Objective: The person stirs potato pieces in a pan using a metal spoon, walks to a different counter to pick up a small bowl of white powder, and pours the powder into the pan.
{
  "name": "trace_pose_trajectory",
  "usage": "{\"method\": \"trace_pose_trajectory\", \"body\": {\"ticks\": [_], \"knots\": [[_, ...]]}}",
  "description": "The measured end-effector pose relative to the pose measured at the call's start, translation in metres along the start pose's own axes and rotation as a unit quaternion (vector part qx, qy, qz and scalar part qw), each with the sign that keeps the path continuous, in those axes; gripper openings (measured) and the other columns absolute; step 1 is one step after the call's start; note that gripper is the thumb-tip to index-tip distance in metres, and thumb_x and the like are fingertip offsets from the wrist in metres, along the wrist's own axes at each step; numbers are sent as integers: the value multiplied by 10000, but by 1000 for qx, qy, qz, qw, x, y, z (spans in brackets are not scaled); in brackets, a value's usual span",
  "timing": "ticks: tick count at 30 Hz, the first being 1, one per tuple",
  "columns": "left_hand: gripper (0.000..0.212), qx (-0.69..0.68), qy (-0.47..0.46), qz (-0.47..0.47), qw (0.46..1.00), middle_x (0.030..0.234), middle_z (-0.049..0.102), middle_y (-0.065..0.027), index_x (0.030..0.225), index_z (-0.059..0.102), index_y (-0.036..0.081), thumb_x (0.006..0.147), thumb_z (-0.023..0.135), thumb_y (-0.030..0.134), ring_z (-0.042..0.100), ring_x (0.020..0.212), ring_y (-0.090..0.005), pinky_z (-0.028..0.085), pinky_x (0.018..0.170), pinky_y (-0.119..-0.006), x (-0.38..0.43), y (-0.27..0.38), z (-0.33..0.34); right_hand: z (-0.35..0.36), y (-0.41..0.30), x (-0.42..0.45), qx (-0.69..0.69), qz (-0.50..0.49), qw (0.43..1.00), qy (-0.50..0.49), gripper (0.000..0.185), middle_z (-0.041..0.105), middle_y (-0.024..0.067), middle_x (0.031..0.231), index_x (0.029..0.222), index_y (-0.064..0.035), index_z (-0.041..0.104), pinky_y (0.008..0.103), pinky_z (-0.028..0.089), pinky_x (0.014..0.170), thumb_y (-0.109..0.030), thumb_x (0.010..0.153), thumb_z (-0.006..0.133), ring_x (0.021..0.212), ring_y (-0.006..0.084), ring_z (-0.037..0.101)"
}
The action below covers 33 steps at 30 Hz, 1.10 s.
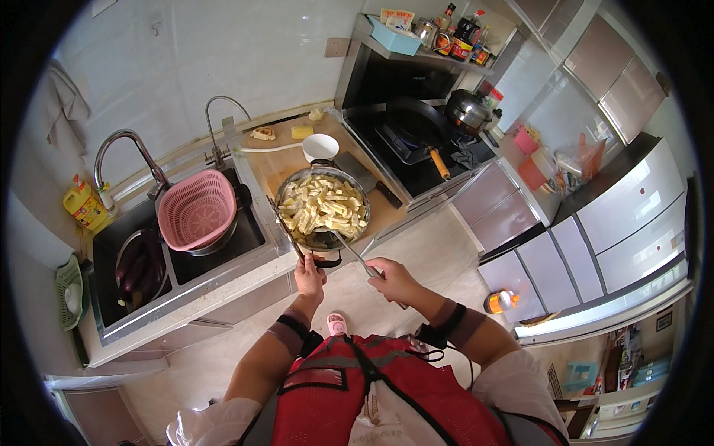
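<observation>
A metal pot (282, 192) with black handles stands at the counter's front edge, full of pale, coated food strips (323, 203). My left hand (309, 281) is at the pot's near handle, closed around dark chopsticks (285, 227) that slant along the left rim. Whether it also grips the handle is hard to tell. My right hand (393, 283) holds the handle of a metal utensil (354, 253), whose end reaches into the pot's near side; its head is hidden. Behind the pot are a white bowl (321, 148) and a cleaver (357, 170) on a wooden cutting board (273, 173).
Left is a double sink (178, 267) with a pink colander (196, 211) and eggplants (139, 265). A scallion (270, 149) lies across the board. Right is a gas stove (415, 181) with a black frying pan (415, 120) and a lidded pot (467, 110).
</observation>
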State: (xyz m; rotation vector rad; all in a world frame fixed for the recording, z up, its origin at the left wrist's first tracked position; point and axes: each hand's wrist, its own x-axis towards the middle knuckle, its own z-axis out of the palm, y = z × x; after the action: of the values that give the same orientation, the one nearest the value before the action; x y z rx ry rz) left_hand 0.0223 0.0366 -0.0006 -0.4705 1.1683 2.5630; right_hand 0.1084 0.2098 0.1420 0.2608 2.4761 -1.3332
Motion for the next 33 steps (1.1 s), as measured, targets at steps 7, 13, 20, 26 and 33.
{"method": "trace_pose_trajectory", "body": {"ticks": [7,13,20,26,33], "knots": [[250,52,-34,50,997,786,564,-41,881,487,86,1003,398,286,349,404,-78,275,361,-248,1,-1,-4,6,3,17,34,-47,997,43,400,575,75,635,1222,-32,523,281,407,384,-111,838,601,413,119,504],[247,191,19,73,979,695,533,7,933,547,69,985,448,290,439,475,-78,369,434,-238,-3,1,-19,-50,-37,-42,201,23,978,-59,430,557,76,652,1280,-7,471,257,355,354,-75,868,569,397,105,463],[277,302,45,124,944,721,471,22,1030,587,66,987,443,298,384,512,-47,330,448,-220,2,21,-24,-53,-10,20,211,-66,975,19,421,538,44,649,1294,-24,465,244,358,364,-82,887,559,406,89,458],[278,483,83,266,830,678,496,-20,1081,578,-22,962,473,205,452,579,-105,391,525,-266,15,27,-54,-31,42,23,-54,-240,966,79,396,588,122,684,1228,-51,534,306,460,513,-116,843,605,519,172,558],[351,537,95,312,778,1016,621,-238,1222,538,3,910,492,157,601,946,-384,479,819,-404,-4,52,-11,-75,54,29,-24,-258,965,39,393,619,155,751,1219,-54,549,314,462,568,-90,834,621,597,234,587]]}}
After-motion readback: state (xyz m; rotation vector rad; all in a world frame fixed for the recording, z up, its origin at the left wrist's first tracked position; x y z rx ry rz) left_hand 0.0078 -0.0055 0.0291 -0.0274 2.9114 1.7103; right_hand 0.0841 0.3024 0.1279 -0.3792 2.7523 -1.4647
